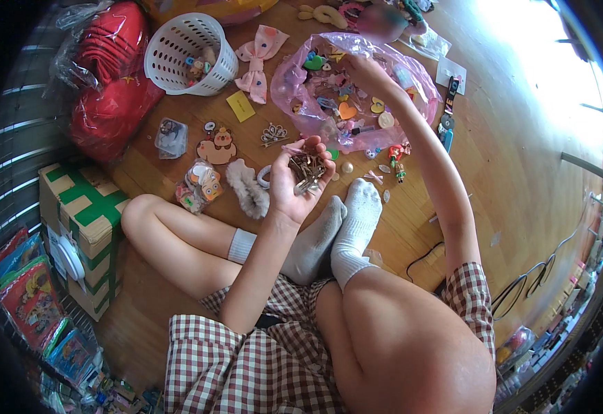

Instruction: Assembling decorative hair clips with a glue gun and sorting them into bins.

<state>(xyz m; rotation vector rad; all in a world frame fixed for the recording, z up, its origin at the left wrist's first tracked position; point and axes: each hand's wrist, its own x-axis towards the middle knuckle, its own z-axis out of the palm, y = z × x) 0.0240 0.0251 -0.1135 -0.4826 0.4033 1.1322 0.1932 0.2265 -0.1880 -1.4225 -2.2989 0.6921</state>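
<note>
My left hand is cupped palm up above my feet, its fingers curled round a handful of metal hair clips. Farther off, my right hand reaches over the opened pink plastic bag. Its fingers point down and look pressed together near a small yellow piece; what they hold, if anything, is hidden. Small trinkets are spread on the bag, among them an orange heart and a green heart charm. A silver tiara lies between the bag and my left hand.
A white perforated basket with small toys stands at the far left, beside a pink bow. Red caps in plastic and a green-taped cardboard box line the left. A grey fluffy hair tie lies near my foot. A black cable lies right.
</note>
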